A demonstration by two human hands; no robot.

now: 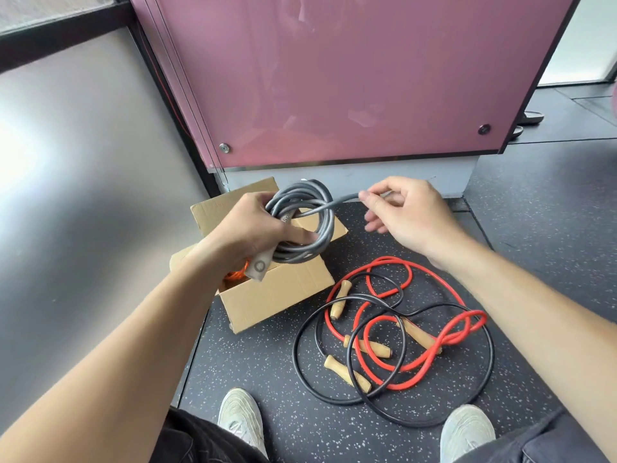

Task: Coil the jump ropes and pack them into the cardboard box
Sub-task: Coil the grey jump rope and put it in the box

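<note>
**Desk:** What does the rope look like on your end?

**Operator:** I see the thick grey rubber jump rope (302, 222) wound into a round coil of several loops. It is held in the air just above the open brown cardboard box (277, 299). The left hand (253, 232) grips the coil together with its pale cylindrical handle (260, 266), which pokes out below the fist. The right hand (405, 215) pinches the loose grey tail between thumb and forefinger, out to the right of the coil.

**Desk:** And inside the box?

**Operator:** Something orange (235, 274) lies in it, possibly another rope, but the arm hides most of it. The flaps stand open, and the card is smooth and matte.

**Desk:** The rest?

**Operator:** I see a glossy red rope (462, 324) and a thin black rope (294, 350) lying tangled and uncoiled on the dark speckled floor (267, 369) to the right of the box. Turned wooden handles (340, 304) lie among them.
</note>
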